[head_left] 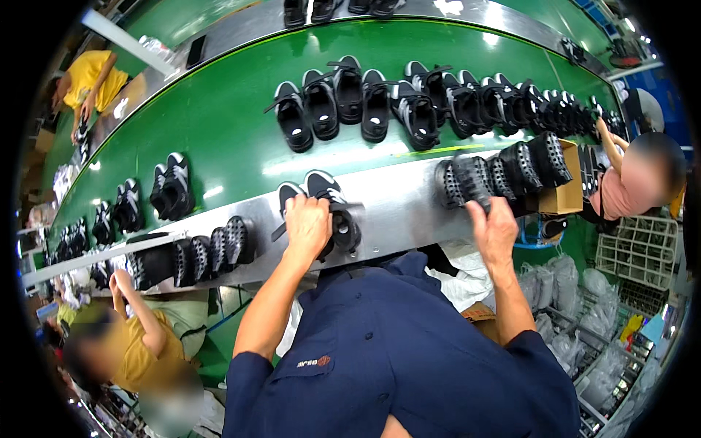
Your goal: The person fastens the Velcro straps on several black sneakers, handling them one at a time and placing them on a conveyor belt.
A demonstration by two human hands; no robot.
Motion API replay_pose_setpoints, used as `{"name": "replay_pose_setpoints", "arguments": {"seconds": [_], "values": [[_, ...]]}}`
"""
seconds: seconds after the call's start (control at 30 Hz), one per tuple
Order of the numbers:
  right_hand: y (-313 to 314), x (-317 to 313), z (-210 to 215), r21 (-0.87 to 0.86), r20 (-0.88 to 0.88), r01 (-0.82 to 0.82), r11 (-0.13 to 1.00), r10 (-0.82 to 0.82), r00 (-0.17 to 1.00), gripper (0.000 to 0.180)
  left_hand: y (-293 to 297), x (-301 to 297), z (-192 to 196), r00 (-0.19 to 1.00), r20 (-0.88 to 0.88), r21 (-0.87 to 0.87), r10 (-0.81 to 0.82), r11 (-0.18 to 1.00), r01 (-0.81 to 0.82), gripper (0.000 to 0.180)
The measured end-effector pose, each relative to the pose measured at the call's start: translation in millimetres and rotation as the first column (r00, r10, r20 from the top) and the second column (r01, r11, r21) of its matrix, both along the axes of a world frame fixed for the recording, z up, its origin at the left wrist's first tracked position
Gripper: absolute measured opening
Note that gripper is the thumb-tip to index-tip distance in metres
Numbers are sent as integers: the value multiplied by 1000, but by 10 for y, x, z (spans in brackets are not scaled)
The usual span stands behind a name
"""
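Note:
At the metal edge in front of me, my left hand (308, 225) is closed over a pair of black sneakers with white trim; one sneaker (326, 187) shows beside it. The fingers cover part of the pair, and a strap sticks out to the left. To the right, my right hand (498, 232) is closed at the lower end of a black curved piece with rows of pale dots (471, 179), blurred by motion. Similar dotted pieces (520, 166) stand in a row just beyond it.
Black sneakers (290, 120) line the green belt (241, 109). More dotted pieces (235, 241) stand at the left by a metal bar. A cardboard box (566, 191) is at the right. People work at left and right; plastic bags (562, 281) fill a rack at lower right.

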State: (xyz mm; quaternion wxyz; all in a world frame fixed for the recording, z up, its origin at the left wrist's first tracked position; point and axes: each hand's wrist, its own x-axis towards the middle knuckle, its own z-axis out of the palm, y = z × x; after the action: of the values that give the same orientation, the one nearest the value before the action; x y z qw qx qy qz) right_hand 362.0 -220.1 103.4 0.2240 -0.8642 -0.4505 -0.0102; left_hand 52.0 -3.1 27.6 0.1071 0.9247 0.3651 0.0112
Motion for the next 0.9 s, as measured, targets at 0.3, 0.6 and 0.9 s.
{"name": "replay_pose_setpoints", "arguments": {"seconds": [0.3,0.6,0.9], "values": [[702,-1169,322,-432,-695,-528,731,103,711,57,159,-4,-319,936,286,-291,205,949,-119,20],[720,-1208,32,-415,-706,-502,759,79,704,57,-226,-50,-95,966,253,78,-46,997,27,25],[879,-1176,-139,-453,-573,-466,760,151,805,54,-64,182,-171,897,414,-361,151,932,10,19]]}}
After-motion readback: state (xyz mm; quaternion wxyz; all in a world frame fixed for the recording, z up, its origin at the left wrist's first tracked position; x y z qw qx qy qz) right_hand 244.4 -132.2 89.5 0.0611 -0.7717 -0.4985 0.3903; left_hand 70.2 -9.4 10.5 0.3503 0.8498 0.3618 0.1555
